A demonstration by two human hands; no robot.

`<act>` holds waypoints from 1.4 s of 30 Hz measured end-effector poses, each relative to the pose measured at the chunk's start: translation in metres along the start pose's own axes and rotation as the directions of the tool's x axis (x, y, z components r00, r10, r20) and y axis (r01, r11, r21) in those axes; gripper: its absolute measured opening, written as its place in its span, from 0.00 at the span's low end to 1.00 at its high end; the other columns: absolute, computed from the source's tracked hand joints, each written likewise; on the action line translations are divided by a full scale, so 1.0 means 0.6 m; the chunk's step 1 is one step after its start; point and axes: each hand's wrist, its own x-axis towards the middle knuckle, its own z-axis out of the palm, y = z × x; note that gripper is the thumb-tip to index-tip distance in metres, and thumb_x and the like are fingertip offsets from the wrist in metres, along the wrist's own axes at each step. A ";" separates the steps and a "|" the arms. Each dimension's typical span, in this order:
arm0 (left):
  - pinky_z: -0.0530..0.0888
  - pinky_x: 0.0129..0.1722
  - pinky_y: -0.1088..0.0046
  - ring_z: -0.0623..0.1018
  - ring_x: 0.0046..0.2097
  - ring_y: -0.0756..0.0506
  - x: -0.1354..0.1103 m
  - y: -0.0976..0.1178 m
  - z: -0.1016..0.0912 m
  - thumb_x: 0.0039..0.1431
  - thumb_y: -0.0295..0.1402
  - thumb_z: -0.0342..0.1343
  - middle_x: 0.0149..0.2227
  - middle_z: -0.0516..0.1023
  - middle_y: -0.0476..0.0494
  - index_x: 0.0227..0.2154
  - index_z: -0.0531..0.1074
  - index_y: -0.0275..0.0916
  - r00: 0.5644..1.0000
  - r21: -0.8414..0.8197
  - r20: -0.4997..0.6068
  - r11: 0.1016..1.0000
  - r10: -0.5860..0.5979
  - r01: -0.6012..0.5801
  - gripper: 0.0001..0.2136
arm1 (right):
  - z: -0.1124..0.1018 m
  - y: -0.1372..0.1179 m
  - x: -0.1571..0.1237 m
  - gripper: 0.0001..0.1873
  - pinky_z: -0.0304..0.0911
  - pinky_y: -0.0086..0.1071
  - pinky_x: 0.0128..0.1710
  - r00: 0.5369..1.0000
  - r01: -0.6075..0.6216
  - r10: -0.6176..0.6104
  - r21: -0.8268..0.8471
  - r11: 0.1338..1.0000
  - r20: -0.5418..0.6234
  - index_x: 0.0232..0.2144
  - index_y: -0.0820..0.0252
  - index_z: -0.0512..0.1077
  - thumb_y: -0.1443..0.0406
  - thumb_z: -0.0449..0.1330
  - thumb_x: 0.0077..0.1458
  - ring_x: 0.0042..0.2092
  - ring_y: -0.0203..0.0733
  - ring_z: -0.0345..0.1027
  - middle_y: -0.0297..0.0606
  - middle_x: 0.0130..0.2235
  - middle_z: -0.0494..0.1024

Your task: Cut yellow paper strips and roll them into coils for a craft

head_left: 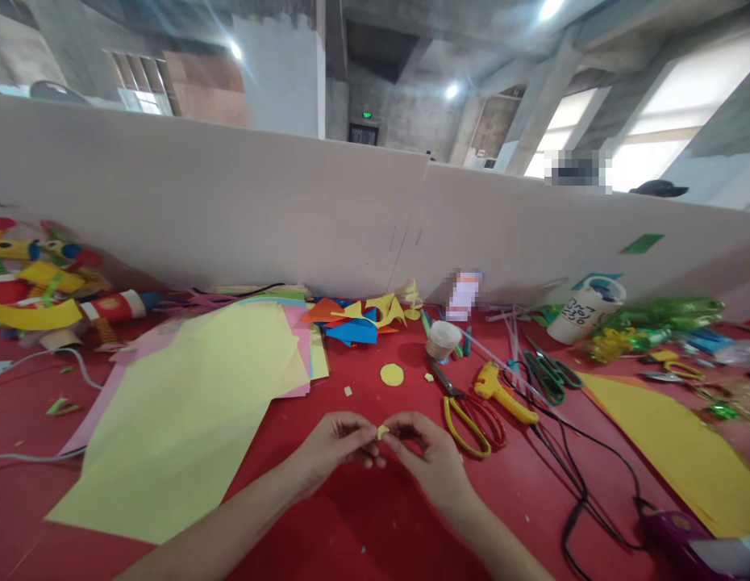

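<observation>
- Head view: a red table [351,541] is spread with craft materials, and its far edge is bounded by a white partition [278,202], on which a strip of green tape [643,243] is stuck at the right.
- Near the middle of the table, a small yellow paper piece [383,432] is held just above the surface, pinched between the fingertips of the left hand [335,448] and those of the right hand [432,460]; thumbs and forefingers are closed narrowly on it.
- Beyond the hands, a yellow disc [392,374] is laid flat, with a white cup [443,340] placed behind it to the right.
- At the right hand's side, scissors with yellow and red handles [472,420] are set down just beside a yellow glue gun [505,393].
- The left side is covered by large pale yellow sheets [193,411], partly overlapped on pink ones; the right is taken up by deeper yellow sheets [671,452].
- Against the partition, a white bucket [584,311] marked with writing is stood, tilted.
- Above, a concrete room is seen, lit by ceiling lamps [452,90] and bright windows [683,97]; a green sign [367,114] is mounted at the back.
</observation>
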 end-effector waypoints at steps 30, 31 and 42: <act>0.68 0.24 0.77 0.73 0.21 0.52 0.001 0.006 0.002 0.47 0.41 0.58 0.18 0.74 0.49 0.22 0.74 0.34 0.994 0.236 -0.009 0.966 0.107 -0.102 0.13 | -0.006 -0.003 0.000 0.02 0.64 0.29 0.34 0.981 0.147 -0.146 0.001 0.989 0.129 0.30 0.57 0.69 0.67 0.56 0.51 0.36 0.37 0.67 0.37 0.33 0.71; 0.68 0.24 0.78 0.73 0.21 0.52 0.000 0.007 0.003 0.47 0.41 0.58 0.18 0.74 0.48 0.22 0.74 0.34 0.993 0.231 -0.016 0.967 0.114 -0.107 0.13 | -0.005 -0.003 0.000 0.02 0.65 0.29 0.34 0.982 0.129 -0.133 0.036 0.991 0.133 0.29 0.57 0.69 0.66 0.57 0.51 0.36 0.38 0.67 0.37 0.34 0.71; 0.69 0.27 0.76 0.73 0.25 0.50 -0.006 0.006 0.014 0.50 0.41 0.56 0.21 0.76 0.45 0.23 0.75 0.34 0.984 0.219 -0.050 0.963 0.174 -0.159 0.13 | 0.016 -0.005 0.002 0.12 0.65 0.30 0.28 0.987 -0.156 0.116 0.499 0.852 0.111 0.23 0.59 0.65 0.59 0.62 0.44 0.27 0.34 0.65 0.32 0.28 0.68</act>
